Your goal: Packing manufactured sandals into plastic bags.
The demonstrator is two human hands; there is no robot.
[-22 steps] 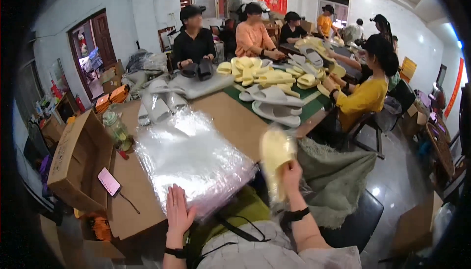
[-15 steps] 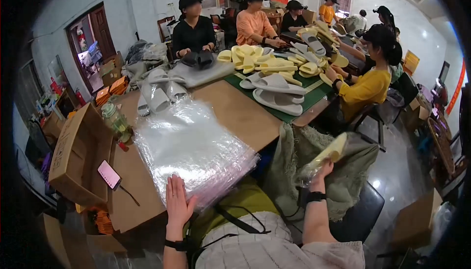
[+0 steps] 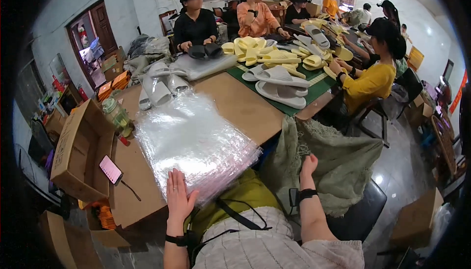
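Observation:
My left hand [image 3: 179, 195] lies flat, fingers stretched out, on the near edge of a stack of clear plastic bags [image 3: 191, 136]. To the right, my right hand [image 3: 308, 166] is at the mouth of a grey-green woven sack [image 3: 338, 161], its fingers curled. Whether it grips the sack's edge or something else is hidden. No slipper shows in either hand. Grey slippers [image 3: 159, 90] lie at the far end of the bag stack.
On the table's left are an open cardboard box [image 3: 73, 156], a phone [image 3: 111, 170] and a jar [image 3: 117, 114]. Yellow slippers [image 3: 250, 48] and grey slippers [image 3: 280, 94] are piled on a green mat [image 3: 319, 99]. Co-workers sit around the table; a dark chair [image 3: 363, 215] stands under the sack.
The pale yellow slipper in clear plastic that my right hand held over the sack is out of sight. That hand has moved slightly left. My left hand stays on the bags.

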